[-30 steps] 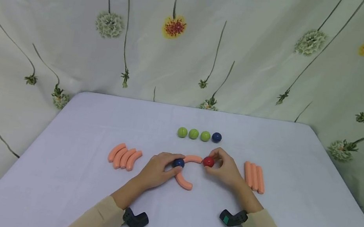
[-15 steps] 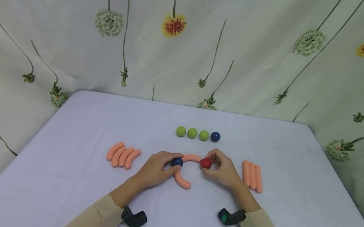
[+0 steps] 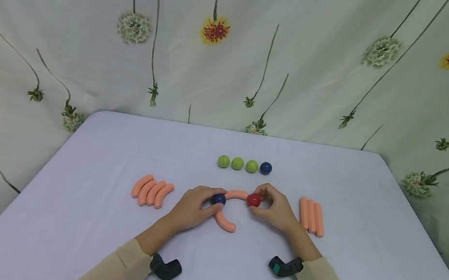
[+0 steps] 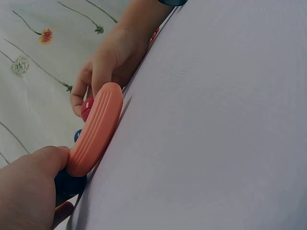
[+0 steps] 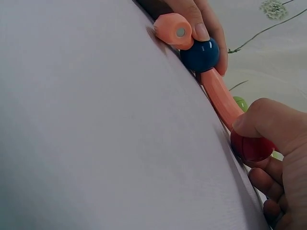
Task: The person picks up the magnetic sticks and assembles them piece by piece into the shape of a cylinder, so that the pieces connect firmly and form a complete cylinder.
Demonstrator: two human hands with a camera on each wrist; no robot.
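My left hand (image 3: 196, 206) grips a dark blue ball (image 3: 218, 199) between thumb and fingers on the table. Two curved pink rods extend from this ball: the far rod (image 3: 237, 194) reaches right, and the near rod (image 3: 225, 222) bends toward me. In the right wrist view, the near rod's free end (image 5: 172, 31) shows a small grey disc. My right hand (image 3: 277, 209) pinches a red ball (image 3: 253, 200) right at the far rod's other end. Seen from the left wrist, the near rod (image 4: 98, 129) partly covers the red ball (image 4: 87, 109).
Three green balls (image 3: 237, 163) and another dark blue ball (image 3: 265, 168) stand in a row farther back. Several curved pink rods (image 3: 152, 192) lie at left, and three straight pink rods (image 3: 311, 216) at right. The white tabletop (image 3: 203, 274) meets a flowered cloth (image 3: 318, 76) behind.
The red ball in my right hand has moved slightly left, closing the small gap to the far rod's end. My left hand keeps its grip on the blue ball.
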